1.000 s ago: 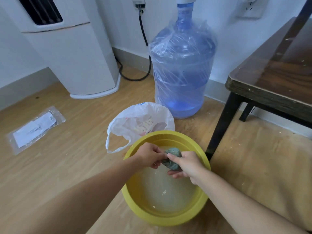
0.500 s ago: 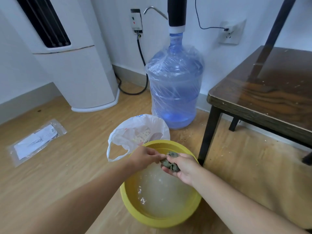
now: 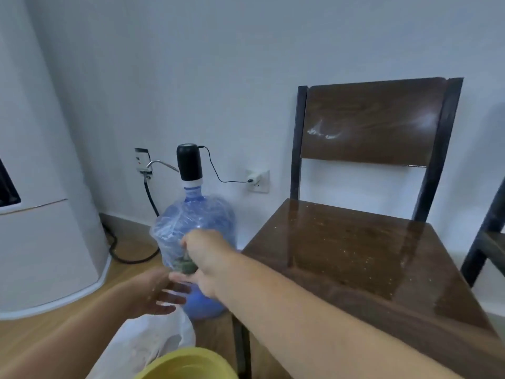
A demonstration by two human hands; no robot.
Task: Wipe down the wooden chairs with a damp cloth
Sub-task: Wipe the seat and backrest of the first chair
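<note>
A dark wooden chair (image 3: pixel 355 250) with a black metal frame stands at the right, its seat speckled with pale crumbs and its backrest (image 3: pixel 369 121) smeared with white marks. My right hand (image 3: pixel 207 258) is raised left of the seat's front corner, shut on a bunched grey-green cloth (image 3: pixel 185 265). Just below and left of it, my left hand (image 3: pixel 155 294) is open with fingers spread, empty. The yellow basin (image 3: pixel 188 365) shows only its rim at the bottom edge.
A blue water jug (image 3: pixel 196 222) wrapped in plastic, with a black pump on top, stands behind my hands. A white plastic bag (image 3: pixel 142 346) lies beside the basin. A white appliance (image 3: pixel 49 242) fills the left. A second chair's frame (image 3: pixel 489 233) shows at the right edge.
The view has tilted up from the basin to the chair. Both hands rose out of the basin; my left hand let go of the cloth, which my right hand now holds alone.
</note>
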